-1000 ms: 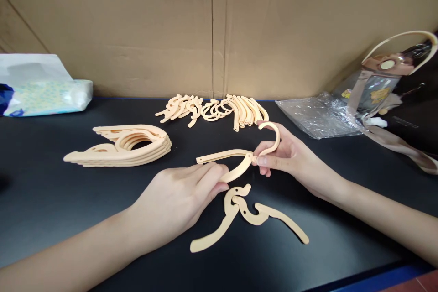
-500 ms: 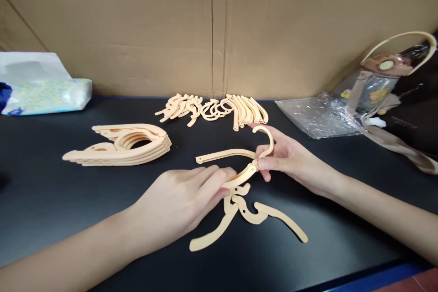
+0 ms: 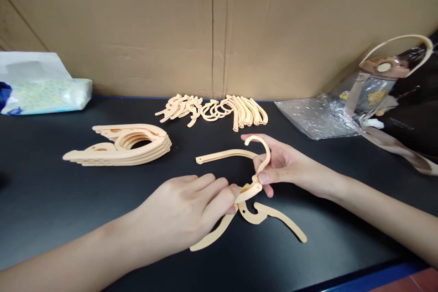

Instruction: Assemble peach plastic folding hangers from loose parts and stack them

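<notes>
My left hand [image 3: 201,210] is closed on a curved cream hanger arm [image 3: 249,193], its fingers covering much of that piece. With thumb and fingers my right hand [image 3: 280,169] pinches a cream hanger hook [image 3: 262,146] at its base, where it meets the end of the arm. Another curved hanger arm [image 3: 222,154] lies behind, one end hidden by my right fingers. Below my hands rest two flat hooked hanger pieces: the right one [image 3: 284,222] shows well, while the left one [image 3: 215,235] is partly covered by my left hand.
A stack of folded cream hangers [image 3: 119,157] lies at left. Along the back are piles of notched pieces [image 3: 181,107], hooks [image 3: 214,109] and arms [image 3: 249,110]. A tissue pack [image 3: 48,93], a clear plastic bag [image 3: 315,116] and a strapped water bottle [image 3: 379,86] stand around the black table [image 3: 85,205].
Both hands have moved down a little toward me with the hook and arm, my left hand also to the right. It now covers more of the flat pieces below.
</notes>
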A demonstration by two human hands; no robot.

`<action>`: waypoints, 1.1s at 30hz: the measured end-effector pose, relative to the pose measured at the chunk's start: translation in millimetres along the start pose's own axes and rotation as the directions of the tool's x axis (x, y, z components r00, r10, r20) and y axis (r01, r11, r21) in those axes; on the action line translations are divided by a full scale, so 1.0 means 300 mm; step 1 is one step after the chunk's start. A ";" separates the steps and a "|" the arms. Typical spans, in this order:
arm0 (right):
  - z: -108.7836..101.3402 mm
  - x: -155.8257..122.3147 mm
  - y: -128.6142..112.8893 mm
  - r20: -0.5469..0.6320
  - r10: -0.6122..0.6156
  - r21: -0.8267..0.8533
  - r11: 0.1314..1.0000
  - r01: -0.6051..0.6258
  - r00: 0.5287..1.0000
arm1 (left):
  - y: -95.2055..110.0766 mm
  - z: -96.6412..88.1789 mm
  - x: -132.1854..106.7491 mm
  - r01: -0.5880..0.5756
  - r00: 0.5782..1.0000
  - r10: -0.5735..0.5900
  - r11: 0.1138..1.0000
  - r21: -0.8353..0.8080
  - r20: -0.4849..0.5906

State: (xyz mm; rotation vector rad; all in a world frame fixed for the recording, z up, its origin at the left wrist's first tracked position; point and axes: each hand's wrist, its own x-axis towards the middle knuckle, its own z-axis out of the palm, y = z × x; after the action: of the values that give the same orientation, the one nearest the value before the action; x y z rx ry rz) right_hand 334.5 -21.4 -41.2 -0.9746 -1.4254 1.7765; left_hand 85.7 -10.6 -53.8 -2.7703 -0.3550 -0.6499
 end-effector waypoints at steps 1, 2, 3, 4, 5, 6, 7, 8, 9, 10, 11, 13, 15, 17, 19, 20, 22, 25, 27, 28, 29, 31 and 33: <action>-0.003 0.000 -0.001 0.008 0.005 0.009 1.000 -0.005 1.000 | 0.000 0.001 -0.001 0.000 1.000 0.000 1.000 -0.004 -0.003; -0.006 0.001 -0.003 0.023 0.010 0.023 1.000 -0.010 1.000 | -0.001 0.001 -0.002 0.002 1.000 -0.002 1.000 -0.011 -0.005; -0.010 0.002 -0.004 0.042 0.015 0.041 0.999 -0.016 0.999 | -0.002 0.001 -0.002 0.006 1.000 -0.006 1.000 -0.018 -0.007; -0.014 0.003 -0.005 0.064 0.019 0.060 0.998 -0.022 0.998 | -0.002 0.001 -0.002 0.011 1.000 -0.011 1.000 -0.025 -0.008; -0.018 0.005 -0.005 0.084 0.022 0.077 0.997 -0.029 0.996 | -0.003 0.001 -0.001 0.014 1.000 -0.014 0.999 -0.032 -0.009; -0.021 0.005 -0.006 0.100 0.025 0.089 0.995 -0.034 0.995 | -0.003 0.001 0.000 0.014 1.000 -0.014 0.999 -0.042 -0.010; -0.023 0.005 -0.006 0.113 0.026 0.097 0.995 -0.037 0.993 | -0.003 0.000 0.001 0.013 1.000 -0.013 0.999 -0.052 -0.012; -0.025 0.005 -0.006 0.123 0.027 0.101 0.994 -0.039 0.992 | -0.004 0.000 0.002 0.010 1.000 -0.010 0.998 -0.060 -0.010; -0.026 0.003 -0.007 0.130 0.024 0.105 0.994 -0.038 0.991 | -0.004 -0.001 0.003 0.006 1.000 -0.006 0.998 -0.067 -0.005; -0.026 0.002 -0.007 0.137 0.022 0.107 0.994 -0.037 0.990 | -0.004 -0.001 0.002 0.003 1.000 -0.003 0.997 -0.071 0.002; -0.026 0.000 -0.007 0.144 0.021 0.110 0.993 -0.037 0.989 | -0.003 -0.002 0.002 0.003 1.000 -0.003 0.997 -0.076 0.008; -0.026 -0.001 -0.009 0.156 0.020 0.116 0.992 -0.039 0.988 | -0.003 -0.005 0.000 0.005 1.000 -0.004 0.996 -0.091 0.014; -0.027 -0.001 -0.009 0.167 0.026 0.118 0.992 -0.046 0.986 | -0.002 -0.008 -0.002 0.006 1.000 -0.005 0.994 -0.113 0.009; -0.029 0.001 -0.008 0.183 0.026 0.120 0.992 -0.049 0.983 | -0.001 -0.011 -0.003 0.001 1.000 0.000 0.992 -0.128 0.004; -0.031 0.002 -0.007 0.209 0.029 0.128 0.990 -0.057 0.978 | 0.000 -0.014 -0.001 -0.013 1.000 0.013 0.993 -0.120 -0.003; -0.031 0.002 -0.007 0.222 0.034 0.136 0.988 -0.066 0.975 | 0.001 -0.015 0.001 -0.023 1.000 0.022 0.994 -0.108 -0.013; -0.028 0.000 -0.008 0.245 0.055 0.152 0.984 -0.094 0.968 | 0.002 -0.017 0.004 -0.040 0.999 0.037 0.996 -0.079 -0.035; -0.020 -0.005 -0.018 0.250 0.092 0.148 0.980 -0.132 0.964 | 0.006 -0.021 0.003 -0.061 0.998 0.059 0.996 -0.058 -0.025; -0.015 -0.010 -0.028 0.250 0.123 0.114 0.981 -0.155 0.961 | 0.009 -0.024 -0.002 -0.080 0.997 0.080 0.996 -0.037 -0.011; -0.013 -0.012 -0.033 0.247 0.139 0.089 0.982 -0.165 0.959 | 0.010 -0.025 -0.005 -0.091 0.996 0.091 0.996 -0.020 -0.009; -0.011 -0.015 -0.037 0.245 0.152 0.062 0.983 -0.172 0.958 | 0.012 -0.026 -0.007 -0.100 0.995 0.100 0.995 -0.006 -0.010; -0.009 -0.019 -0.046 0.231 0.170 0.008 0.984 -0.176 0.958 | 0.015 -0.026 -0.009 -0.110 0.994 0.110 0.994 0.014 -0.007; -0.007 -0.023 -0.053 0.213 0.168 -0.043 0.986 -0.162 0.963 | 0.017 -0.025 -0.007 -0.115 0.993 0.115 0.993 0.019 -0.006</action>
State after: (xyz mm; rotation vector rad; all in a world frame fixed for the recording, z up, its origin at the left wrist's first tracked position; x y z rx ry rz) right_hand 340.3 -23.2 -24.8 -0.9608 -1.5392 2.0439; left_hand 82.4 -18.3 -49.5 -2.7458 -0.1977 -0.6244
